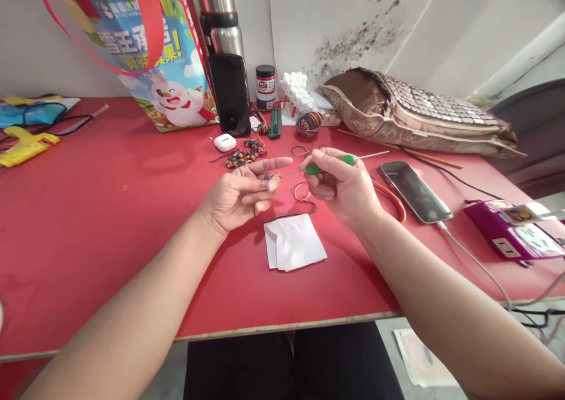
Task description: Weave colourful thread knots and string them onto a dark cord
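My right hand (342,182) grips a crochet hook by its green handle (329,165), its thin metal shaft pointing left toward my other hand. Multicoloured yarn (268,167) loops over the raised index finger of my left hand (247,191), whose thumb and middle finger pinch it near the hook's tip. Whether a stitch sits on the hook is too small to tell. Loose yarn (301,199) curls on the table between the hands. Behind them lie a small yarn ball (309,124) and crocheted multicoloured pieces (246,155). Folded white paper (296,244) lies nearer to me.
On the red table (132,223) stand a gift bag (163,65), a steel flask (223,17), a black phone (230,94) and a jar (265,87). A charging phone (415,192), a purple power strip (512,229) and a brown cushion (424,112) are on the right.
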Tool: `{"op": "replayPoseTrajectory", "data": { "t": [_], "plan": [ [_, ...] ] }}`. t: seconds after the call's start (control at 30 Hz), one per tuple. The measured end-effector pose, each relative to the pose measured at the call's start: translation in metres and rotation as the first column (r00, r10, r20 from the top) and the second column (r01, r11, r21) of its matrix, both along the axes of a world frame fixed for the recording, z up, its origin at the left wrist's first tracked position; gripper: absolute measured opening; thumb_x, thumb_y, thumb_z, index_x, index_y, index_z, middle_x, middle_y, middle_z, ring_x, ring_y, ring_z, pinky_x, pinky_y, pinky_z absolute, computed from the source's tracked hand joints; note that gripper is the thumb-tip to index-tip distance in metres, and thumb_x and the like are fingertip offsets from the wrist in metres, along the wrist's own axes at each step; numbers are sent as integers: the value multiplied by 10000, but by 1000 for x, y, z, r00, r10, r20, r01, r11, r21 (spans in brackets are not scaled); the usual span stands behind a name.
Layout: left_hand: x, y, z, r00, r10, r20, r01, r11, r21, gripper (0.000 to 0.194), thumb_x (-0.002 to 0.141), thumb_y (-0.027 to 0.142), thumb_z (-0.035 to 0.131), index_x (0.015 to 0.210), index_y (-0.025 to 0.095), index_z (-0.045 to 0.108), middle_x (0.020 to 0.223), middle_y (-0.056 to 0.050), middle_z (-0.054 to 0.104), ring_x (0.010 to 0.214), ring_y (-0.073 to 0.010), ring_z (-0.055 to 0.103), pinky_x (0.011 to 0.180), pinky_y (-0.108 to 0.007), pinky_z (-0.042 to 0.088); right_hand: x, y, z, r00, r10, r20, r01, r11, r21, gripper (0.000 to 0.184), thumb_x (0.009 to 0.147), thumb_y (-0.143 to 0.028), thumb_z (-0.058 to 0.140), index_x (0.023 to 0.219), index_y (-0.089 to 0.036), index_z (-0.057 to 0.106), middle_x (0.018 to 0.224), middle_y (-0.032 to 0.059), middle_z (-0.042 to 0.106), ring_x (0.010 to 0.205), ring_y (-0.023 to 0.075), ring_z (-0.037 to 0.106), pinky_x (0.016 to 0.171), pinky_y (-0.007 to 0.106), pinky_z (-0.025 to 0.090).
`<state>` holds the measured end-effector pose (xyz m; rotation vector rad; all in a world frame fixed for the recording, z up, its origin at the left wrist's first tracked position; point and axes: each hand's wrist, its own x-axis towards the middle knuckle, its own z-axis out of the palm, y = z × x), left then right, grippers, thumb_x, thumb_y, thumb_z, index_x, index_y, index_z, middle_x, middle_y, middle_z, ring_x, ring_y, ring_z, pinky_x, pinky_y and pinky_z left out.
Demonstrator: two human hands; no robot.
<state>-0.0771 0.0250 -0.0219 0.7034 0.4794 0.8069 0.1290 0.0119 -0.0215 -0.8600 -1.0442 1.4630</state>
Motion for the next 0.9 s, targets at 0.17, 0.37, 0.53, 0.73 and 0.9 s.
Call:
{"op": "replayPoseTrajectory", "data": {
  "t": [0.17, 0.37, 0.53, 0.73, 0.9],
  "plan": [
    [1, -2, 1, 1000, -15, 24, 16, 1000, -7, 423, 739, -31, 662, 1112, 84, 825, 663, 9, 638, 405, 7, 220, 412, -115, 413, 2, 5, -3, 987, 104, -123, -115, 989, -89, 280, 825, -397, 812, 750, -156, 689, 554, -41, 522, 409, 28, 212, 396, 219, 134],
    [3, -3, -2, 999, 2, 36, -1, 1000, -14, 374, 746, -29, 698, 1070, 90, 843, 684, 1, 640, 426, 1, 342, 453, -128, 459, -1, 4, -3, 954, 195, -229, -234, 960, -154, 273, 900, -356, 742, 737, -156, 653, 571, -55, 493, 412, 24, 171, 387, 201, 138],
    [7, -3, -9, 999, 29, 28, -28, 998, -55, 351, 762, -51, 693, 980, 162, 868, 696, -18, 669, 457, -24, 429, 480, -147, 481, -6, -1, -2, 946, 226, -234, -268, 948, -170, 273, 957, -363, 694, 786, -150, 682, 561, -50, 501, 409, 30, 189, 385, 192, 152],
    [14, -5, -10, 996, 41, 78, -37, 998, -50, 383, 789, -51, 713, 1022, 211, 868, 719, -3, 672, 479, -31, 441, 463, -136, 447, -12, -4, 1, 915, 165, -367, -236, 959, -156, 312, 1035, -373, 630, 808, -164, 671, 591, -56, 483, 418, 31, 183, 371, 172, 186],
    [16, -8, -6, 990, 103, 98, -97, 993, -63, 435, 812, -59, 696, 1143, 186, 836, 724, 7, 665, 478, -25, 448, 479, -130, 442, -17, -2, -2, 897, 88, -433, -191, 961, -200, 312, 1071, -352, 584, 841, -164, 678, 611, -57, 484, 429, 36, 174, 371, 164, 208]
  ]
}}
